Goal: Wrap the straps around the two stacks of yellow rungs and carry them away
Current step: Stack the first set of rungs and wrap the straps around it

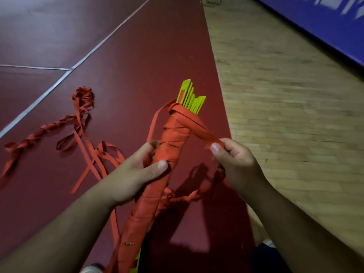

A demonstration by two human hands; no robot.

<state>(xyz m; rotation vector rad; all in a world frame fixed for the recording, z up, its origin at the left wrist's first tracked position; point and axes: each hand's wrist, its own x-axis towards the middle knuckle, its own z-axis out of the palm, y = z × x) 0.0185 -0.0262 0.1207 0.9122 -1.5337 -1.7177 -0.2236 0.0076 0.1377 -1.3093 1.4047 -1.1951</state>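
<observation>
The stack (192,100) of yellow rungs, wound almost wholly in red strap (174,137), is held tilted above the floor (137,56) (yellow shows mainly at its far end). The left hand (134,176) has its fingers (157,167) clenched round the stack's middle. Right of the stack, the right hand (235,166) pinches the strap's free end. Left of the stack, loose straps (78,125) lie on the floor.

Floor: dark red sports surface (137,56), matte, crossed by white lines (94,49). Right: adjoining strip of pale wood parquet (275,95). Upper right: blue panel (325,26), blurred white lettering. Top edge: metal legs (211,1). Light dim.
</observation>
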